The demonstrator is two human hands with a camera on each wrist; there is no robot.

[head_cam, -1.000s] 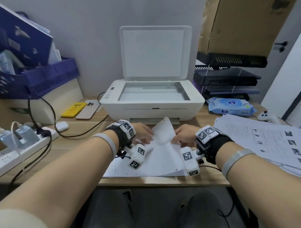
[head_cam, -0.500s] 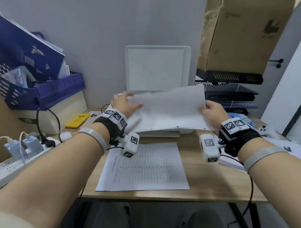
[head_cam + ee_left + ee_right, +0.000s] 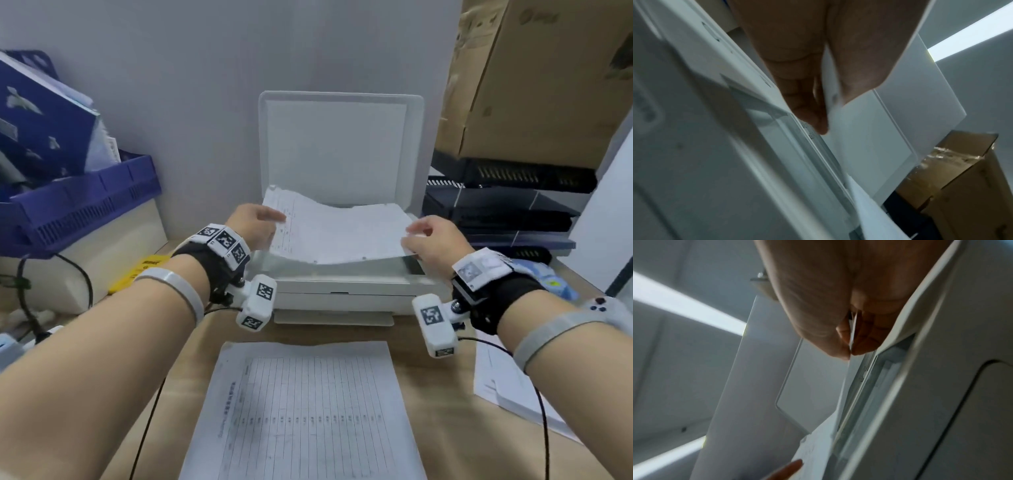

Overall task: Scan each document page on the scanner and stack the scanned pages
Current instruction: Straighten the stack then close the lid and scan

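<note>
A white scanner (image 3: 342,291) stands at the back of the desk with its lid (image 3: 337,147) raised. I hold one document page (image 3: 339,233) flat just over the scanner glass, its far edge sagging onto the bed. My left hand (image 3: 255,222) pinches the page's left edge (image 3: 830,97) between thumb and fingers. My right hand (image 3: 428,240) pinches the right edge (image 3: 852,335) the same way. Another page with a printed table (image 3: 301,411) lies on the desk in front of the scanner. A stack of printed pages (image 3: 503,387) lies at the right.
A blue basket (image 3: 85,202) with folders stands at the left over a white box. Yellow item (image 3: 140,274) and cables lie beside it. Black file trays (image 3: 496,212) and a cardboard box (image 3: 534,75) stand at the right, with a wipes pack and a white controller (image 3: 603,308).
Both hands lifted a page off the desk, carried it up and forward, and now lower it over the scanner glass. The table page beneath it stays on the desk.
</note>
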